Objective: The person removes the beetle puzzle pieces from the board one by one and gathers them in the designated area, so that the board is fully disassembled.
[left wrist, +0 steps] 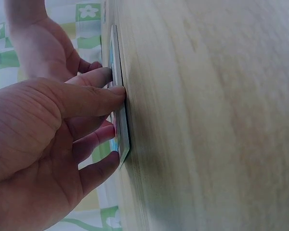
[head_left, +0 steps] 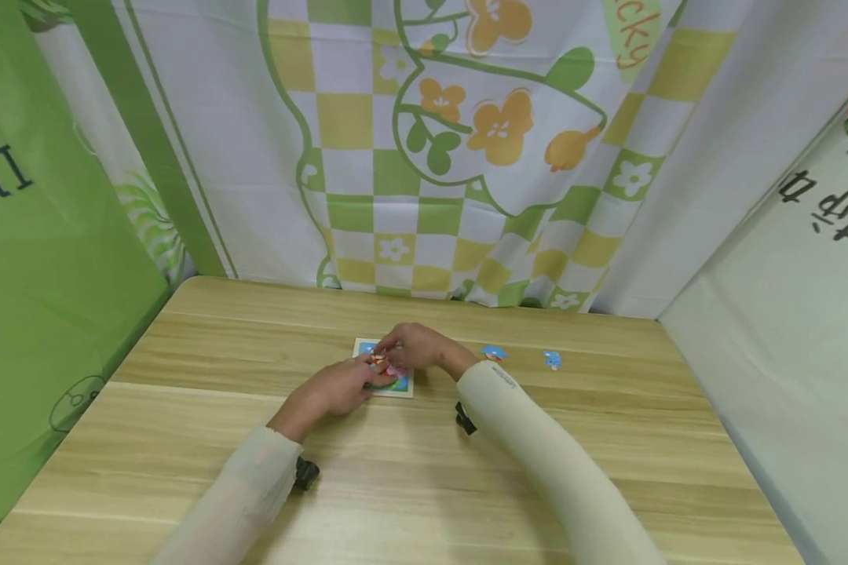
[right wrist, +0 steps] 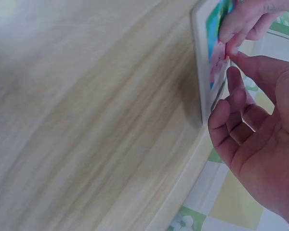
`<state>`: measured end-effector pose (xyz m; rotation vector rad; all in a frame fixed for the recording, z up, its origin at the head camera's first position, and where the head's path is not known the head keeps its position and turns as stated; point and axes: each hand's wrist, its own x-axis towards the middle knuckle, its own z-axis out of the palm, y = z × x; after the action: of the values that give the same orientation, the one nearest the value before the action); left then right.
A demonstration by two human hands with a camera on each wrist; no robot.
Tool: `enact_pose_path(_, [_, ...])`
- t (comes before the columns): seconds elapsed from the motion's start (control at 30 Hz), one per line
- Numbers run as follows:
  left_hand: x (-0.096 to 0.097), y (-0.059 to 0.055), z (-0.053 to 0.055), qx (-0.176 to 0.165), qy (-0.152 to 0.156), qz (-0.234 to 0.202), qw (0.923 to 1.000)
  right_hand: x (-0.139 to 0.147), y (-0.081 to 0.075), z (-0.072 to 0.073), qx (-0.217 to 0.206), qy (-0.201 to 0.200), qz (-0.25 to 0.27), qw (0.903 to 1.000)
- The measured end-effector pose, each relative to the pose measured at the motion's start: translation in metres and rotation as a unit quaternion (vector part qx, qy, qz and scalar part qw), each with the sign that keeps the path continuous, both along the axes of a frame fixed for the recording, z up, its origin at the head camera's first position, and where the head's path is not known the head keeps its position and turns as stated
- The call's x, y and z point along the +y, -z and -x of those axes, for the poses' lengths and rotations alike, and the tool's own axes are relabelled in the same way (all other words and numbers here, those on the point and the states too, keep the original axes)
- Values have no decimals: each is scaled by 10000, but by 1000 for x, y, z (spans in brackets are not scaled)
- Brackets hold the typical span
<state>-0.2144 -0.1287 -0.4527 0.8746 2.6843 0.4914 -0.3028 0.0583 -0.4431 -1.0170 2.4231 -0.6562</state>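
A small picture board with a pale border and a colourful printed surface lies on the table, partly covered by both hands. My left hand reaches over it from the left, its extended fingers resting on the picture. In the left wrist view the left thumb touches the board's near edge. My right hand bends over the far right side of the board. Its thumb tip meets the picture beside the left fingertips, while its other fingers are loosely bent with a gap below the thumb. A pink figure shows on the board.
To the right on the wooden table lie a blue and red puzzle piece and a smaller blue puzzle piece. A patterned curtain hangs along the back edge, with a green cloth at the left and a white one at the right.
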Motion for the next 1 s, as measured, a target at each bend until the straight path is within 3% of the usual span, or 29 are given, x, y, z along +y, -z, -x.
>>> enact_pose_path(0.17, [0, 1, 1, 127, 144, 44, 9998, -9, 0, 3, 186, 271, 45, 9995])
enact_pose_path(0.57, [0, 3, -1, 130, -9, 2, 9999, -21, 3, 4, 781, 612, -415, 9942])
enact_pose_path(0.8, [0, 3, 0, 229, -70, -91, 9997, -25, 4, 5, 925, 587, -626, 9920])
enact_pose_path(1.0, [-1, 3, 0, 307, -295, -14, 9991, -27, 3, 5, 1222, 508, -731, 9885])
